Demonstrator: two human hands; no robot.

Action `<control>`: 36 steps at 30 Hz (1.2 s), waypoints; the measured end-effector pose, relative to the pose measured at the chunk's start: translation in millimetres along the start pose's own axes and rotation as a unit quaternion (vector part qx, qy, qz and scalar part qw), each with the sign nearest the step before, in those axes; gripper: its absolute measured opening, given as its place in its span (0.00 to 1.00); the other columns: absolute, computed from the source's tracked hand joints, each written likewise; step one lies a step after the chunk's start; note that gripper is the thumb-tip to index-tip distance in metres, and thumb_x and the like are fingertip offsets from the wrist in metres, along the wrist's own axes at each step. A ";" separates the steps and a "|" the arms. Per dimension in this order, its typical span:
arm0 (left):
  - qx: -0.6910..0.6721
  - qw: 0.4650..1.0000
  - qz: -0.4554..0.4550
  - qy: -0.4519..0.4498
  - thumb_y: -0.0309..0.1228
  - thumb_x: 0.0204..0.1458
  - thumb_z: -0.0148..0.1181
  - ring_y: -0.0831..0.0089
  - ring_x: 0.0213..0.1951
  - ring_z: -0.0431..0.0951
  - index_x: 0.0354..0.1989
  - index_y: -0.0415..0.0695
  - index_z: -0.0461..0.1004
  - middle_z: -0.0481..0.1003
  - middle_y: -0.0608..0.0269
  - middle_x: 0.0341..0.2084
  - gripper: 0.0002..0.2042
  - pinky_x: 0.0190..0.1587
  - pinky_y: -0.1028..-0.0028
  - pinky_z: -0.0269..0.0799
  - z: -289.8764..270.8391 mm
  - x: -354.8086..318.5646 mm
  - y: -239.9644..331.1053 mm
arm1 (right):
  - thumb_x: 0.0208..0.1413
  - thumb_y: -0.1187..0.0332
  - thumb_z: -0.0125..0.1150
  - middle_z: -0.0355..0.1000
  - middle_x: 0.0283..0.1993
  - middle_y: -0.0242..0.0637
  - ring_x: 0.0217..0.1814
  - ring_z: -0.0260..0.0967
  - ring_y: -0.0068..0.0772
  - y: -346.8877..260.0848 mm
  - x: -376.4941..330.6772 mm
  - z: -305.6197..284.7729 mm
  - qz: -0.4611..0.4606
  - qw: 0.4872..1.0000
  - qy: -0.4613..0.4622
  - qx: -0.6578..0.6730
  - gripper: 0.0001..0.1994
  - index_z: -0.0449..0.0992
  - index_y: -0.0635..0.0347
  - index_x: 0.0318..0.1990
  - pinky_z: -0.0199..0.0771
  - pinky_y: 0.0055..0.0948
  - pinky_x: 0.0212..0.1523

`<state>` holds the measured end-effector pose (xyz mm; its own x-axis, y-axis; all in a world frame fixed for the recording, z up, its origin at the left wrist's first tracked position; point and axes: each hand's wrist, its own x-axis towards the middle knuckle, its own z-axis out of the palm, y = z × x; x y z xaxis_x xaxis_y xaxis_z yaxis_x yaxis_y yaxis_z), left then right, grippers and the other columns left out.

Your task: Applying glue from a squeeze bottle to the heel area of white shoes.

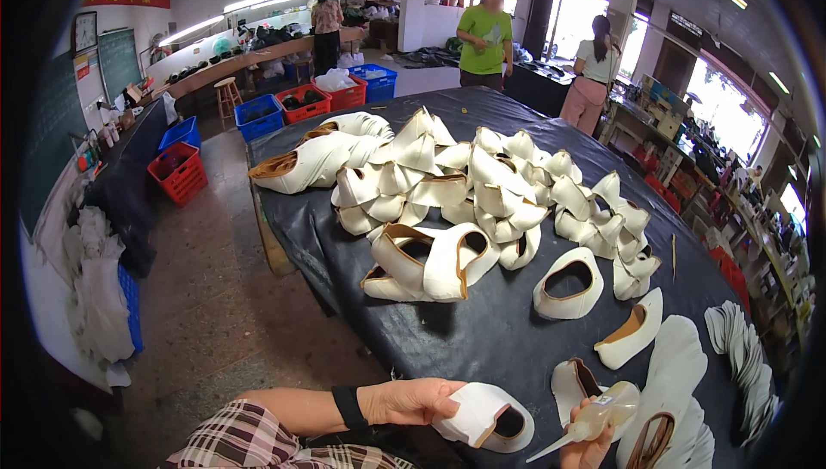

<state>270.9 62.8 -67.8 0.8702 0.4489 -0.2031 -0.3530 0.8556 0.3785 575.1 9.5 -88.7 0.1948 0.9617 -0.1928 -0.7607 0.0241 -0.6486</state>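
Observation:
At the near edge of the table, my left hand (413,402) is closed on a white shoe upper (469,410), thumb on top, its opening toward the right. My right hand (592,450) grips a translucent squeeze bottle (613,407), whose thin nozzle points down and left, close to that upper. Just behind the bottle lies another white upper (566,385) with a brown lining, partly hidden. Stacked white pieces (675,357) lie right of the bottle. Farther off are a single upper (594,284) and a curved one (632,336) with tan lining.
A large heap of white uppers (422,159) covers the middle of the black-covered table (413,336). Thin white pieces (742,366) fan out at its right edge. Red crates (181,172) and blue crates (258,116) stand on the floor; three people are in the background.

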 end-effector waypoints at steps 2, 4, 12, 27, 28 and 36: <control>0.011 1.000 -0.003 0.011 0.23 0.37 0.60 0.73 0.51 0.62 0.56 0.36 0.49 0.61 0.60 0.50 0.35 0.55 0.75 0.55 2.0 3.3 -1.8 | 0.39 0.62 0.63 0.61 0.50 0.46 0.53 0.58 0.43 -3.6 -4.2 -1.8 0.034 0.996 -0.048 0.069 0.32 0.57 0.66 0.52 0.61 0.36 0.54; 0.027 0.999 -0.006 0.020 0.23 0.35 0.60 0.73 0.51 0.62 0.56 0.37 0.48 0.61 0.61 0.50 0.37 0.55 0.74 0.54 9.9 7.9 -2.4 | 0.40 0.63 0.62 0.60 0.51 0.46 0.54 0.58 0.44 -9.4 -7.6 -10.0 0.041 0.995 -0.043 0.081 0.32 0.56 0.65 0.53 0.66 0.34 0.49; 0.170 0.976 0.125 -0.059 0.32 0.36 0.64 0.74 0.52 0.62 0.55 0.40 0.51 0.62 0.62 0.49 0.37 0.54 0.74 0.55 111.9 43.8 2.1 | 0.43 0.63 0.60 0.55 0.56 0.46 0.58 0.51 0.46 -72.5 -26.4 -44.1 -0.003 0.997 -0.059 0.056 0.32 0.54 0.62 0.55 0.63 0.38 0.49; 0.099 0.973 0.197 -0.063 0.27 0.39 0.60 0.69 0.51 0.63 0.57 0.44 0.47 0.60 0.60 0.50 0.36 0.55 0.70 0.57 151.6 117.0 -30.7 | 0.47 0.63 0.55 0.59 0.49 0.46 0.47 0.64 0.47 -136.5 -26.3 -46.2 -0.149 0.976 -0.098 0.128 0.28 0.52 0.63 0.54 0.75 0.40 0.36; 0.099 0.972 0.204 -0.062 0.26 0.39 0.59 0.69 0.51 0.63 0.57 0.44 0.47 0.60 0.59 0.50 0.35 0.55 0.71 0.57 149.8 119.2 -32.5 | 0.46 0.63 0.56 0.60 0.48 0.46 0.47 0.65 0.46 -135.6 -27.6 -46.7 -0.131 0.978 -0.079 0.138 0.29 0.52 0.64 0.53 0.75 0.38 0.36; 0.103 0.968 0.222 -0.055 0.27 0.39 0.59 0.67 0.53 0.62 0.57 0.46 0.45 0.59 0.60 0.51 0.36 0.54 0.67 0.58 134.3 125.9 -39.3 | 0.44 0.61 0.58 0.63 0.45 0.45 0.44 0.68 0.42 -137.0 -25.5 -34.9 -0.121 0.985 -0.059 0.108 0.28 0.56 0.66 0.50 0.76 0.33 0.35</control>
<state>440.4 51.1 13.1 0.6835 0.7208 0.1150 -0.6349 0.5093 0.5810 695.9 -27.9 -20.6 0.3233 0.9453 0.0446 -0.8168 0.3025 -0.4912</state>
